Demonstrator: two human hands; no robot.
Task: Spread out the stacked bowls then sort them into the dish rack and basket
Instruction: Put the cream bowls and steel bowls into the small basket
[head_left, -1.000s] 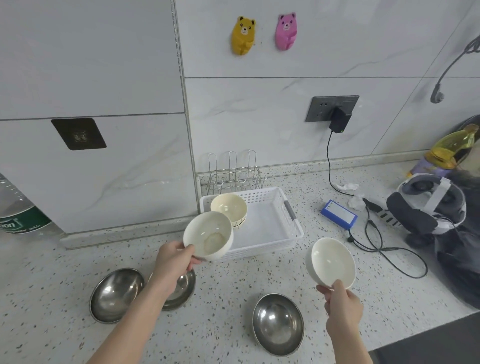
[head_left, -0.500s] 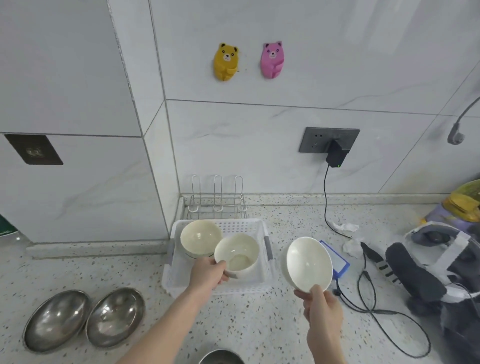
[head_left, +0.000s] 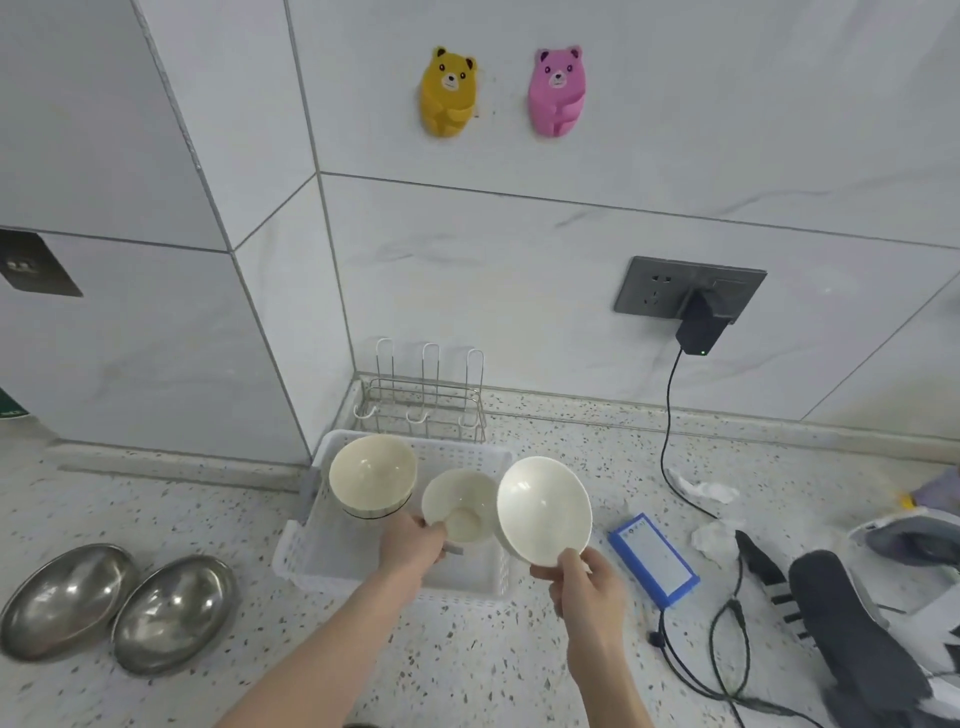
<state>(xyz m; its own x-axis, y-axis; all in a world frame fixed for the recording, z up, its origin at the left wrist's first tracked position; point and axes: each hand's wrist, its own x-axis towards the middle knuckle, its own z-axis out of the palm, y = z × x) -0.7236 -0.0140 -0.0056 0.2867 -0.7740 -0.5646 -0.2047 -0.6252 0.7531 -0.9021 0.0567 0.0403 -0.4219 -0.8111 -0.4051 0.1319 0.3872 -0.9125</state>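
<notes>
A: From the head view, what do the hands have?
B: The left hand pinches a white bowl by its rim over the basket; the right hand pinches another bowl just right of it.
A: Handling?
B: Probably glazed, slick, breakable; the rim suits. Fingers behind both bowls are hidden.

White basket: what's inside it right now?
Inside the white basket: a short stack of cream bowls at its back left. The left hand holds another bowl over it. The floor beneath that bowl and hand is hidden.
</notes>
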